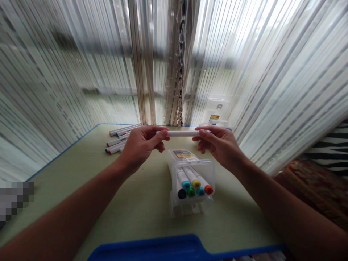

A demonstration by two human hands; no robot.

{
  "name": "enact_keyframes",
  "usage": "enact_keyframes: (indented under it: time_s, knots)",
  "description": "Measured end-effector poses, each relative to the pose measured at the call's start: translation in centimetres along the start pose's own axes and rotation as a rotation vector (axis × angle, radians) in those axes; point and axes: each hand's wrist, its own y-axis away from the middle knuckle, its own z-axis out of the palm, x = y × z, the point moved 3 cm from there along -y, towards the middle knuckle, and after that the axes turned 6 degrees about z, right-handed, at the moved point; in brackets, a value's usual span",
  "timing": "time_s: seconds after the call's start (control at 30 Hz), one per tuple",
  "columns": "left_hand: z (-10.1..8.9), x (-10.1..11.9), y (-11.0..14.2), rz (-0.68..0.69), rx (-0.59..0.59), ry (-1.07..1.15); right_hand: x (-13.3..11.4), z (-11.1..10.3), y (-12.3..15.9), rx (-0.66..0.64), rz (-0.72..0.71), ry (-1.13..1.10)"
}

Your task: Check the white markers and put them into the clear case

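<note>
Pale string curtains (108, 65) fill the upper half of the frame, behind the green surface (136, 203) that spans the lower half. Right of centre lies a clear plastic case (173, 170), its open end showing capped markers (196, 184); just below the held pen, it would be the nearest obstacle to lowering it. Loose white markers (116, 147) lie left of centre, partly behind the left wrist. At the centre, the left hand (141, 141) and right hand (217, 143) pinch a white marker (182, 133) level, one at each end, fingertips closed on it. It looks light, stiff and smooth, perhaps apt to roll; the bare middle of the barrel offers the cleanest grip.
</note>
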Motion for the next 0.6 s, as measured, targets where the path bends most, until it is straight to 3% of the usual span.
enact_keyframes:
  time_s: [0.6]
  knots:
    - [0.02, -0.28, -0.12, -0.097, 0.045, 0.172, -0.35, -0.12, -0.08, -0.018, 0.076, -0.081]
